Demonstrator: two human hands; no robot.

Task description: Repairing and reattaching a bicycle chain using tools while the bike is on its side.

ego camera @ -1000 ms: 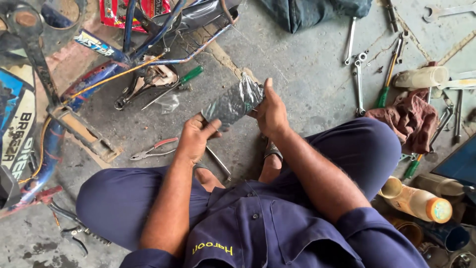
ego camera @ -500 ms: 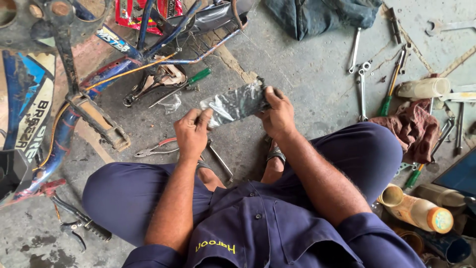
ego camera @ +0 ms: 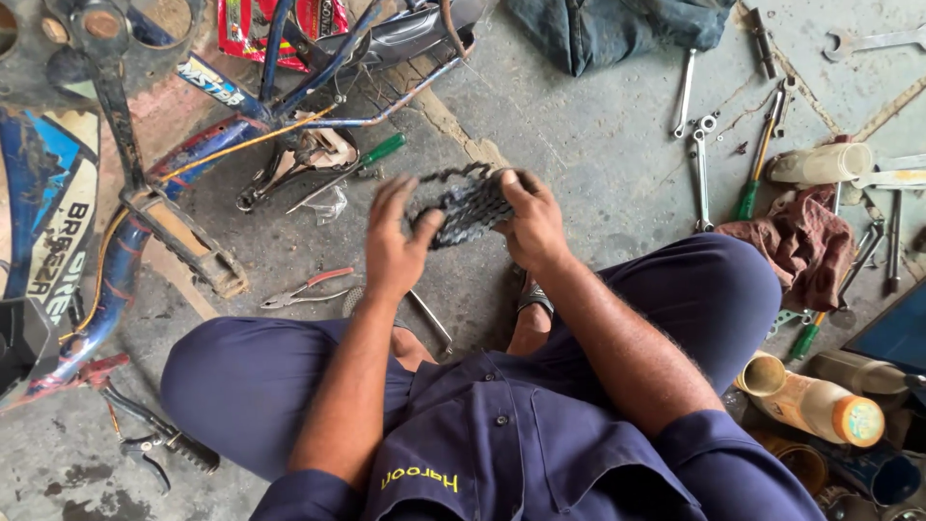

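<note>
Bunched dark metal bicycle chain [ego camera: 461,205], greasy and folded into a loose wad, sits between the two hands of a person seated cross-legged on a grey concrete floor [ego camera: 598,145], held above the floor in front of their knees. The right hand [ego camera: 532,222] is curled around the chain's right end, fingers wrapped over the top and thumb underneath. The left hand [ego camera: 395,241] is spread partly open, its fingertips touching the chain's left side without closing around it; this hand is slightly blurred. The person wears dark blue work trousers and a matching shirt.

On the floor just below the left hand lie red-handled pliers [ego camera: 311,288]. Farther up, near the hands, a green-handled screwdriver [ego camera: 359,164] rests beside a blue bicycle frame [ego camera: 145,193] lying on its side. To the right, well apart from the hands, silver spanners [ego camera: 696,130] lie in a row, with a crumpled reddish-brown rag [ego camera: 796,241] beside the right knee. A cream plastic bottle with an orange cap [ego camera: 820,405] lies near the right hip.
</note>
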